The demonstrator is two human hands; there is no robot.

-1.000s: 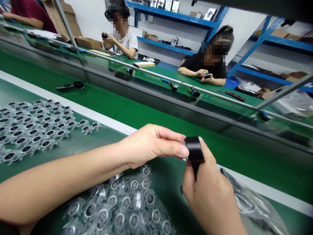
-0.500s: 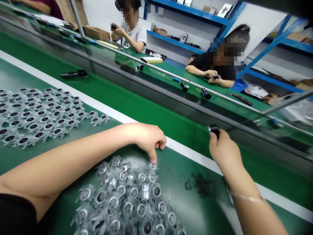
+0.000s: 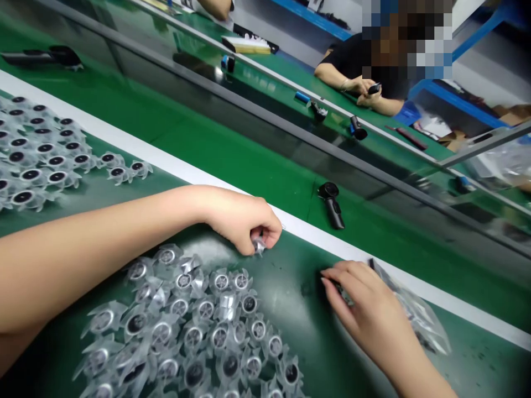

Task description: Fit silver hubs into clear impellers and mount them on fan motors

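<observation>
My left hand (image 3: 253,221) pinches a small clear-bladed fan wheel (image 3: 259,245) between thumb and fingers, just above the table. Below it spreads a crowd of similar translucent fan wheels (image 3: 219,335) with silvery or dark round hubs. My right hand (image 3: 365,298) is low on the table, its thumb and fingertips drawn close over small dark bits that I cannot make out. Partly behind that hand lies a clear plastic bag (image 3: 427,323) with dark contents. A black handheld device (image 3: 333,205) with a round head rests on the green belt beyond my hands.
More fan wheels with black hubs (image 3: 45,148) stand in rows at the left. Another black device (image 3: 41,57) lies on the belt. A metal rail (image 3: 265,127) divides this side from the far bench, where a person in black (image 3: 357,66) handles a dark part.
My right hand has let go of the black device, now on the belt, and come down to the table. My left hand has lifted the fan wheel off the group. The view has shifted.
</observation>
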